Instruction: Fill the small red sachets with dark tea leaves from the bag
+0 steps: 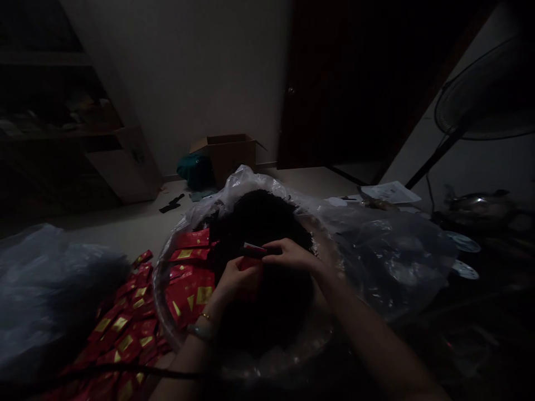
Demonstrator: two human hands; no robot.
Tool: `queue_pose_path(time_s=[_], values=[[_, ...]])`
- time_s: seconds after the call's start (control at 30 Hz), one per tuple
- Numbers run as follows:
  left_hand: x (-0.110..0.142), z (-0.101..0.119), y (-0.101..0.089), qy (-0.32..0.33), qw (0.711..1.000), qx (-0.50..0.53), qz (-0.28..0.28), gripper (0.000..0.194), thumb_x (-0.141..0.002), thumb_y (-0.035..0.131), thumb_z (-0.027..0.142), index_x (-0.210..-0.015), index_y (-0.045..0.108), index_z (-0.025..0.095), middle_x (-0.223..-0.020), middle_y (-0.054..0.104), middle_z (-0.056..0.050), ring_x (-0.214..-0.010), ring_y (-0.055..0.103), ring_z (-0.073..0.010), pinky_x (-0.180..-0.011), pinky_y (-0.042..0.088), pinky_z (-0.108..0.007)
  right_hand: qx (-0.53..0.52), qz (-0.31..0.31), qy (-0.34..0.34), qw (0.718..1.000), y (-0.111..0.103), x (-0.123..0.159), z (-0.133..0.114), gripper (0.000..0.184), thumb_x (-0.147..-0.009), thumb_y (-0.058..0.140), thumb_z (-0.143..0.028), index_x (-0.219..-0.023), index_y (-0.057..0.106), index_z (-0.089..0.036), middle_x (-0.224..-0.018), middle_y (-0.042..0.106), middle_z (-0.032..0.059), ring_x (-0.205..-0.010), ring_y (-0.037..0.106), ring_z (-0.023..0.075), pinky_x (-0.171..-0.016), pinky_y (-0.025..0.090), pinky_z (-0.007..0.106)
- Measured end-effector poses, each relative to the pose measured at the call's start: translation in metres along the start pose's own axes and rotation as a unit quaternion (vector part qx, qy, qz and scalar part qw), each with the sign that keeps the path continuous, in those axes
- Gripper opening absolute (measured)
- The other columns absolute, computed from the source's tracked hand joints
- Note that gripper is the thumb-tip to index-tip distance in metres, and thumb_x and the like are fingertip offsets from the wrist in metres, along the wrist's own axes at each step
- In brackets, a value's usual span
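Observation:
My left hand [234, 280] is closed on a small red packet [249, 277], held upright over a heap of loose black material [267, 214] that looks like dried leaves. A pale strip shows at the packet's top edge. My right hand [290, 255] meets that edge from the right, thumb and fingers pinched around something dark that I cannot make out. Both hands are above a wide round basket [161, 298] lined with clear plastic. Inside it, left of the heap, lie several red packets [190, 284] with gold labels.
More red packets [125, 340] are piled outside the basket at left, beside a plastic bag [54, 295]. Clear plastic sheeting [384, 256] spreads to the right. Behind are a cardboard box [234, 156] and a standing fan [480, 94]. The room is dim.

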State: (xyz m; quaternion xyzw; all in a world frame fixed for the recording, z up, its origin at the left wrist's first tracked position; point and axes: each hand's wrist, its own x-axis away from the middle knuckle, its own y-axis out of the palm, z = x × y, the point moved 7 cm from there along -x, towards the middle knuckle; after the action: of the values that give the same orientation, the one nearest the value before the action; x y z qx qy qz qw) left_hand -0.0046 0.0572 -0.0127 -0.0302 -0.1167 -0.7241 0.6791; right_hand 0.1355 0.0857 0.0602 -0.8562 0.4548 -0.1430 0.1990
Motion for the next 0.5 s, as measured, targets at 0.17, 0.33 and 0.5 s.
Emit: queue_pose_path(time_s=[0.17,0.33,0.5], values=[[0.0027,0.0003,0.0046,-0.012,1.000,0.001,-0.006,0.042,-0.052,0.082,0.033,-0.083,0.068,0.010,-0.066,0.068,-0.004,-0.054,0.061,-0.0134,-0.053,0.046,-0.023,0.031,0.023,-0.007,0.999,0.0031,-0.0027,-0.0002,0.035,-0.074,0.065,-0.033,-0.105,0.071,-0.018,-0.094,0.073,0.0030,-0.085,0.065,0.0222,-0.074,0.048,0.029],[0.0019,-0.0005,0.0030,-0.022,1.000,-0.001,0.012,0.043,-0.050,0.083,0.032,-0.083,0.068,0.010,-0.068,0.069,-0.005,-0.056,0.062,-0.0142,-0.055,0.047,-0.024,0.084,0.051,-0.017,0.995,0.0040,-0.0063,0.0032,0.032,-0.076,0.061,-0.029,-0.104,0.071,-0.017,-0.091,0.074,0.0033,-0.078,0.064,0.0201,-0.068,0.045,0.027],[-0.0015,-0.0041,0.0005,-0.015,1.000,0.007,0.014,0.042,-0.050,0.083,0.033,-0.082,0.068,0.010,-0.069,0.069,-0.005,-0.056,0.062,-0.0144,-0.056,0.048,-0.025,0.116,0.074,-0.027,0.990,0.0071,-0.0089,0.0013,0.029,-0.077,0.060,-0.026,-0.102,0.072,-0.020,-0.092,0.074,0.0027,-0.078,0.065,0.0198,-0.069,0.045,0.027]])
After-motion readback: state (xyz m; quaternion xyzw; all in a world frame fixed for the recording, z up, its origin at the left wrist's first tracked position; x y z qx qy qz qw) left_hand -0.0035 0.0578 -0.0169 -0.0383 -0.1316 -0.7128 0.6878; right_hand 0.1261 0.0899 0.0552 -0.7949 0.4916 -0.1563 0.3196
